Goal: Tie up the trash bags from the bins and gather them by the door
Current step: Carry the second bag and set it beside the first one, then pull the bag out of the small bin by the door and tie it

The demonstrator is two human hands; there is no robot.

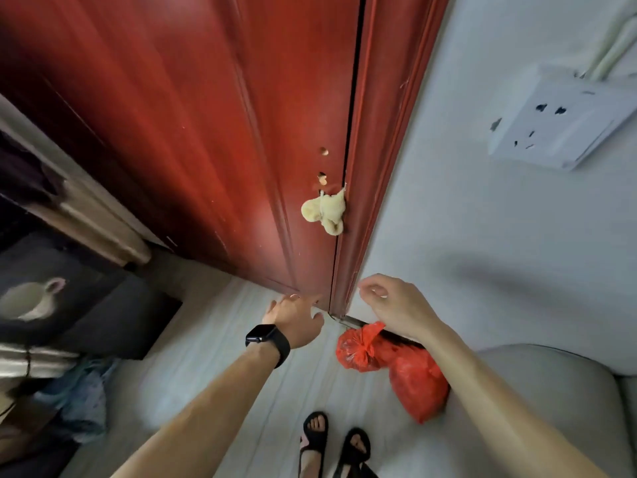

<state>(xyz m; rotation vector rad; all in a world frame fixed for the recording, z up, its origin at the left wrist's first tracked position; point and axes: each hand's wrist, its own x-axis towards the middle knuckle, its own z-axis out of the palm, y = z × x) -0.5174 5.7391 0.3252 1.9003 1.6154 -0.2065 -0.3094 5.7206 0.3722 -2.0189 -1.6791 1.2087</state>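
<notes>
Head view

1. Door (206, 132): red-brown wood, closed against its frame (375, 167). A pale yellow cloth (325, 212) is bunched at the latch edge, just below two small holes in the door face.
2. Red trash bag (362, 353): it lies on the light floor (206, 357) at the foot of the frame, against the white wall (448, 219). The neck is gathered into a knot at the top. A second red bulge touches it on the lower right. Whether that bulge is a separate bag cannot be told. Its far end meets a grey padded seat (551, 391).
3. Left hand (296, 319): released, fingers spread and relaxed, grasping nothing. It is extended toward the bottom edge of the door. Contact with the door cannot be confirmed. A black watch (267, 339) sits on the wrist.
4. Right hand (396, 308): released, fingers loosely curled, grasping nothing. It is above the bag, apart from the knot. The forearm crosses in front of part of the bag.
5. Feet in black sandals (315, 432): they stand on the floor, near the bag.
6. Wall socket (558, 122): white, mounted on the wall to the right of the frame.
7. Left edge: dark furniture (103, 322), blurred, with a pale jug shape (34, 298) visible on it
</notes>
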